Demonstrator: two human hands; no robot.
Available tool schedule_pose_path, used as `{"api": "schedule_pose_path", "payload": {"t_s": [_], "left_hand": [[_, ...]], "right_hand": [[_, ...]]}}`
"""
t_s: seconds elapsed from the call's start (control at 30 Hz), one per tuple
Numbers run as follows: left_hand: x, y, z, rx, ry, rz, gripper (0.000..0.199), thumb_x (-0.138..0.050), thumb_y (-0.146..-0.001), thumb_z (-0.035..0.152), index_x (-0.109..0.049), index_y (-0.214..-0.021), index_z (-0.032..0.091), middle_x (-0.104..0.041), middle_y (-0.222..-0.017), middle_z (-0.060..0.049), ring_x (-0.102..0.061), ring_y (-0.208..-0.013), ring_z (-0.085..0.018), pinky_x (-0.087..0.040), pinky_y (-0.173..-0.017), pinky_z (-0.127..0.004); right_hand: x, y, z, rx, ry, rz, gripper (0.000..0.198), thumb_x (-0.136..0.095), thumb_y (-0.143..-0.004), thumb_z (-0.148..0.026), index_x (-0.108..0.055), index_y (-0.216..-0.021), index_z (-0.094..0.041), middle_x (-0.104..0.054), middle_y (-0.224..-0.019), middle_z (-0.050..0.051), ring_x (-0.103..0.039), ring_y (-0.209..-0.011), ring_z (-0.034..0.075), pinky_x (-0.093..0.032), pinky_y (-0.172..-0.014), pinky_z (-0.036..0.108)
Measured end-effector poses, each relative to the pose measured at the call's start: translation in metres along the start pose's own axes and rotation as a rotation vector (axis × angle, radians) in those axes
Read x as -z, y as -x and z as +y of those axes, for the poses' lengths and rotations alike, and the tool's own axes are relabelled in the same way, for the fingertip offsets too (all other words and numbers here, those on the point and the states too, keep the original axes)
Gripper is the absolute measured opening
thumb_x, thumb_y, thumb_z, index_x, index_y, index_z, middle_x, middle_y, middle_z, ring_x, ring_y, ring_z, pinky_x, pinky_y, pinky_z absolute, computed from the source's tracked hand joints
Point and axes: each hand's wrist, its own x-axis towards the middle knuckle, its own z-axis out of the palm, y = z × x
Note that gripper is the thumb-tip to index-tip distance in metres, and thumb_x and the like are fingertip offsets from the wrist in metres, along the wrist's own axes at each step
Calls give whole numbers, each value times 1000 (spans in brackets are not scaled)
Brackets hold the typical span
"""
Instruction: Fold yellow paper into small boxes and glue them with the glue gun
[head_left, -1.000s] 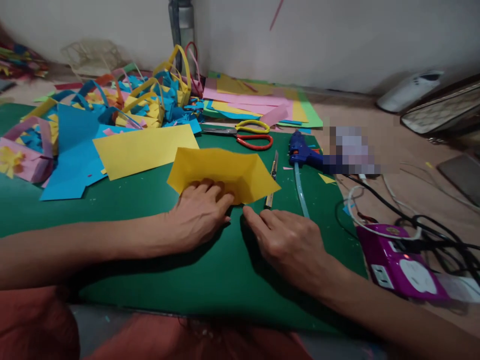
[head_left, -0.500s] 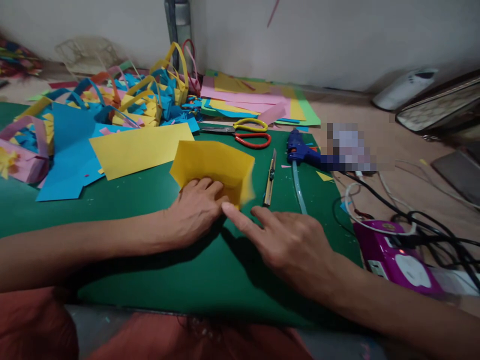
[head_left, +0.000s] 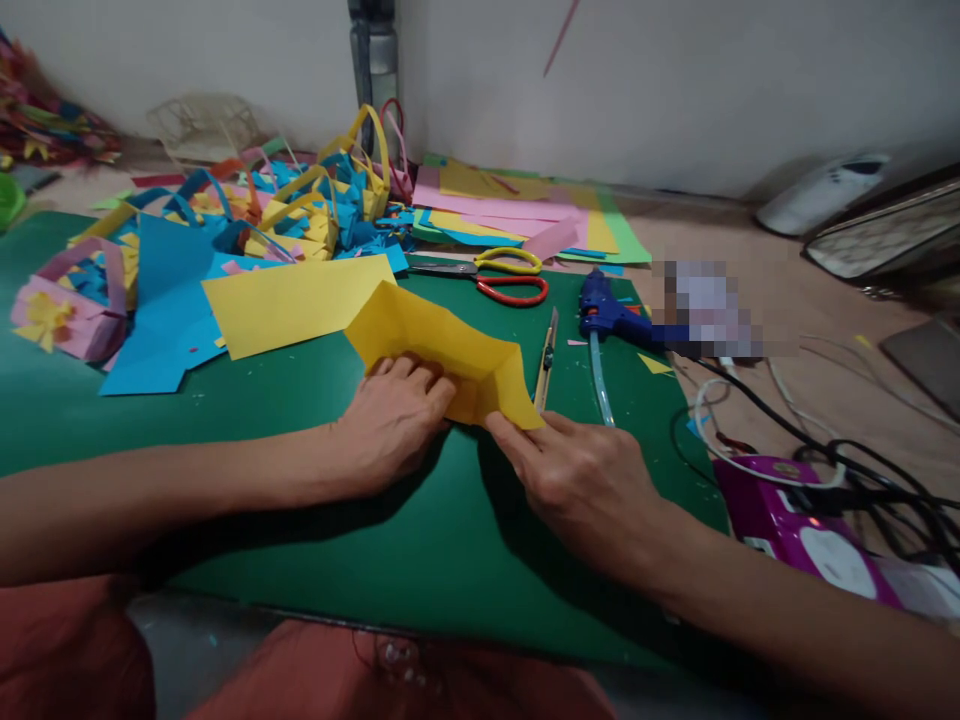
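I have the folded yellow paper [head_left: 465, 345] in front of me on the green tabletop [head_left: 360, 560], its far wall standing up and its ends angled. My left hand [head_left: 390, 425] lies over its near side, fingers side by side and bent into the fold. The fingertips are partly lost inside the paper and the thumb is out of sight, so I cannot tell whether that hand is pinching or only pressing. My right hand [head_left: 589, 475] pinches the right-hand end flap, one digit in front and the other by the outer corner; the remaining fingers are curled under and hidden.

Just beyond that hand lies a craft knife [head_left: 548, 360], its near end covered. The glue stick [head_left: 599, 375] coming out of the blue glue gun [head_left: 598, 305] also disappears behind my knuckles, and the gun's handle runs into a pixelated patch I cannot see through. The scissors [head_left: 517, 297] lie behind the yellow paper. To the left, a flat yellow sheet [head_left: 300, 305] covers part of a blue sheet [head_left: 165, 310]. The paper baskets [head_left: 322, 228] behind overlap too much for me to count. A green object [head_left: 9, 198] is cut off at the left edge.
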Motion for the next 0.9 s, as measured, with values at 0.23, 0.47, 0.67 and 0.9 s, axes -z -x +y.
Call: {"api": "schedule_pose_path", "payload": {"t_s": [0.23, 0.47, 0.67, 0.9], "left_hand": [[-1, -5, -1, -9, 46, -2, 18, -43, -84, 24, -54, -95, 14, -58, -98, -11, -50, -92, -28, -42, -76, -40], [8, -7, 4, 28, -7, -51, 20, -40, -86, 24, -55, -95, 13, -61, -92, -12, -57, -85, -26, -44, -70, -37], [11, -5, 3, 89, 23, -194, 35, -43, -86, 39, -50, -107, 12, -64, -77, -10, -62, -68, -25, -42, -53, -30], [7, 15, 16, -21, -57, -146, 30, -45, -87, 38, -57, -88, 11, -61, -76, -10, -59, -72, -24, -40, -52, -28]], "right_hand": [[-4, 2, 0, -5, -58, 54, 32, -36, -81, -4, -65, -86, -14, -60, -55, 2, -52, -53, 15, -29, -46, 28], [0, 7, 2, -18, -113, 102, 37, -30, -82, -3, -64, -83, -15, -59, -52, 1, -48, -48, 13, -27, -47, 26], [-1, 11, 3, -43, -88, 44, 33, -32, -82, -5, -63, -82, -17, -57, -50, 0, -48, -48, 13, -23, -45, 27], [3, 1, -1, -282, -89, -371, 23, -43, -81, -17, -60, -97, -15, -64, -57, 4, -53, -46, 16, -14, -43, 28]]}}
